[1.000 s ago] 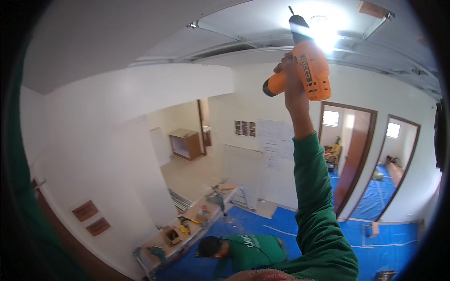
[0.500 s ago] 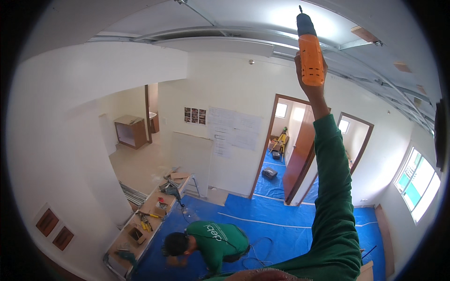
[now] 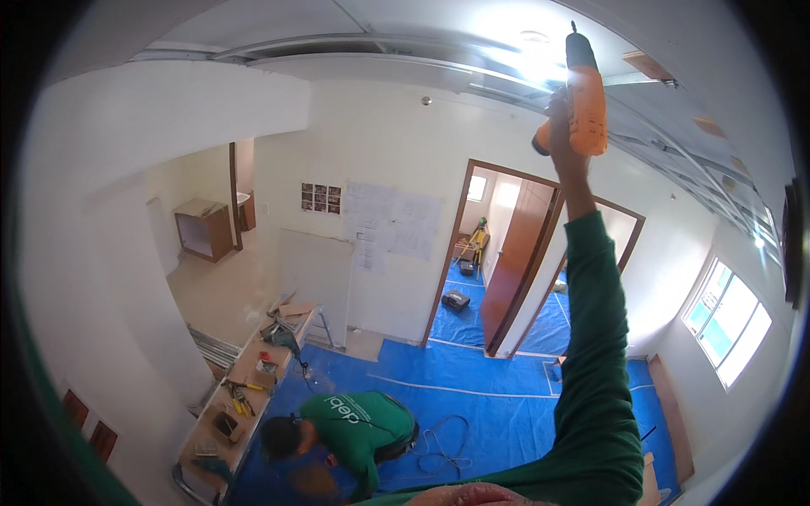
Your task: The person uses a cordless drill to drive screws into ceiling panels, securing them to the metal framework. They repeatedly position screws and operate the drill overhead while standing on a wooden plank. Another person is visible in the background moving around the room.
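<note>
- While the right hand [image 3: 561,126] reaches overhead, its fingers are wrapped tight round the grip of an orange drill [image 3: 582,97], whose bit points up at the ceiling [image 3: 380,29] beside a metal rail [image 3: 405,59].
- No left hand shows in the picture, so I cannot tell how its fingers stand.
- I judge the drill to be rigid and fairly heavy, most of its weight in the body above the fist; it is best held at the grip, as now, where it should not slip.
- On the far wall [image 3: 396,135] hang several pale, rectangular paper sheets [image 3: 392,223]; left of them is a small dark grid of squares [image 3: 321,198].
- Low on the left wall sit two small brown rectangular plates [image 3: 89,426].
- Below, another person in a green shirt [image 3: 354,422] crouches on blue floor sheeting [image 3: 481,396], near a long workbench [image 3: 245,388] strewn with tools and small boxes.
- A brown door [image 3: 519,261] stands open; a window [image 3: 726,329] is on the right.
</note>
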{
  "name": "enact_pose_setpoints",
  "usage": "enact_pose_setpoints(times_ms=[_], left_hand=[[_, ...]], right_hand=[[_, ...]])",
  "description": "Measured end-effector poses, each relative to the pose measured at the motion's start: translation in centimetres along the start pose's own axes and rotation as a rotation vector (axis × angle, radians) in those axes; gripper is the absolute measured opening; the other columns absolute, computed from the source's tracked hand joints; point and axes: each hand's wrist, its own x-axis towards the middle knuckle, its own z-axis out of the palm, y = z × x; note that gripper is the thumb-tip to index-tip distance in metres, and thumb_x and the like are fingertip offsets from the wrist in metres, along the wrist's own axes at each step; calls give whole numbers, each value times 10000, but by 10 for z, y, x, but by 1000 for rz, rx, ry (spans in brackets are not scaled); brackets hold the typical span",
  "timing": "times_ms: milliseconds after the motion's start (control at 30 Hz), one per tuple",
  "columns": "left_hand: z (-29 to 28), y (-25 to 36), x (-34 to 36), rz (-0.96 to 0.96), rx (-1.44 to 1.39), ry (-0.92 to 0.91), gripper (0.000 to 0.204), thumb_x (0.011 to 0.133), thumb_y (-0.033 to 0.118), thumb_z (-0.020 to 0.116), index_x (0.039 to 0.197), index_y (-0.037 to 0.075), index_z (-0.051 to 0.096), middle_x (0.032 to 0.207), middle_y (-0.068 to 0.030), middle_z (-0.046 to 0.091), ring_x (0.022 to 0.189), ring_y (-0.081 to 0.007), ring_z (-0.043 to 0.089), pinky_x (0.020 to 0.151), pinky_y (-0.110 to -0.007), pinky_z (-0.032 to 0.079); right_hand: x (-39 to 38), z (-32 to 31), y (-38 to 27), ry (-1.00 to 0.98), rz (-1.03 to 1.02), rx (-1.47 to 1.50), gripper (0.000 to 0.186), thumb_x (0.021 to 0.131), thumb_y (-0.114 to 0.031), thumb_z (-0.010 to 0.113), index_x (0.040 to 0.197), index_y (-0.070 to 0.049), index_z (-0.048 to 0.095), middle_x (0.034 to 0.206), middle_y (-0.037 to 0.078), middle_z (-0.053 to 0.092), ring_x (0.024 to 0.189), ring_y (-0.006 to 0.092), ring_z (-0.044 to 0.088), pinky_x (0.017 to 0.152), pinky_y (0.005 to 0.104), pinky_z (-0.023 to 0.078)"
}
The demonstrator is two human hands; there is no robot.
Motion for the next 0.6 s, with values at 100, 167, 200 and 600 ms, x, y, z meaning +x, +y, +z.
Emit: enact_pose_setpoints(times_ms=[100,167,200,600], left_hand=[[61,20,-26,-385,-515,-168,210,1030,298,659,1026,89,681,688,4,491,569,-117,453,504,-337,375],[125,41,-46,-737,-946,-236,211,1034,300,654,1029,90,682,688,6,483,568,-115,444,500,-337,368],[173,59,-57,-908,-1208,-223,211,1036,300,652,1031,91,682,688,8,478,567,-114,440,497,-337,364],[359,104,27,-1543,-2317,506,456,1096,339,535,698,242,336,552,64,232,441,-111,229,408,-287,205]], right_hand=[[-20,2,-39,58,240,343,238,997,-146,675,1211,-65,611,979,26,645,859,125,652,794,292,552],[-44,-21,-69,137,371,477,230,985,-111,666,1199,-67,595,979,24,628,843,129,647,795,297,556],[-66,-46,-75,165,432,435,223,979,-93,661,1189,-69,587,980,21,618,833,130,644,794,300,559],[-179,-282,-259,158,681,-218,287,947,-30,616,1216,-33,516,1005,59,558,829,153,613,837,358,548]])
